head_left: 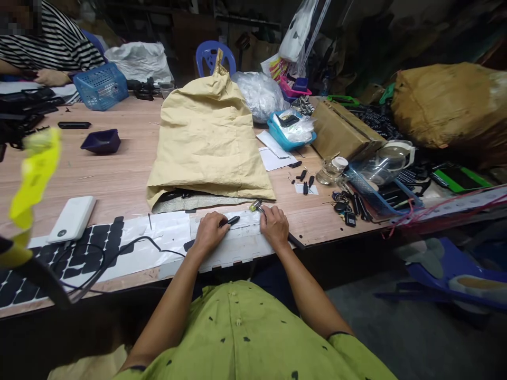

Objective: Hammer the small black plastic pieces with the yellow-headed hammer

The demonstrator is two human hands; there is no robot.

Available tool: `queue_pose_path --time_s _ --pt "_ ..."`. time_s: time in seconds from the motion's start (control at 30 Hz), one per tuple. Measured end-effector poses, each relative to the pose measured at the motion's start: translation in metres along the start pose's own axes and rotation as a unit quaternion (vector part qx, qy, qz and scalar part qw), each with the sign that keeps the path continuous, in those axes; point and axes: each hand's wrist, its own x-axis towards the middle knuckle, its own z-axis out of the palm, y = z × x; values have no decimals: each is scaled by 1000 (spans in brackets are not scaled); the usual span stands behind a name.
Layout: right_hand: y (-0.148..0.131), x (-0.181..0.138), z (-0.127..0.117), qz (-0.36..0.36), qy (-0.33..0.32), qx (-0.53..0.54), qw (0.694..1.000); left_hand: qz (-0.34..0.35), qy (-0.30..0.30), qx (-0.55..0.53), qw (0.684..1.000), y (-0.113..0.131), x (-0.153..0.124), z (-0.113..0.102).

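My left hand (209, 232) rests at the table's front edge, its fingers closed on a small slim black plastic piece (233, 220) that points to the right. My right hand (274, 226) is closed around the thin shaft of a small hammer (255, 205) with a silver and yellowish head; a black length that looks like its handle shows past the wrist. Between both hands lies a white board (237, 248) with a worn surface. Just behind them, a large beige cloth sack (209, 137) lies over the table, dark pieces showing at its opening.
A white power bank (72, 219) with a black cable lies left, near a dark purple tray (101, 142). Small black parts (305, 187), keys and a blue basket (380, 195) sit right. A yellow strap (34, 179) hangs close by. Another person (51, 42) sits far left.
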Motion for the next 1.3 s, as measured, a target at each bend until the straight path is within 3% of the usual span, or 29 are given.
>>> queue_pose_path --time_s 0.3,0.5,0.67,0.87,1.1,1.3 --pt "5 3 2 18 -23 48 998 26 41 -35 998 0 12 22" --pt "4 -2 -14 81 -33 226 970 32 42 -49 997 -3 12 24" --pt "-17 -16 -32 44 -68 353 932 31 32 -47 998 -2 11 23" --pt "-34 -22 -36 6 -37 338 940 24 18 -43 999 -1 11 21" --pt "-37 -21 -34 -7 -57 266 962 13 13 -39 999 2 11 21" --pt "-48 -21 -37 -43 -61 271 960 10 14 -33 999 5 11 19"
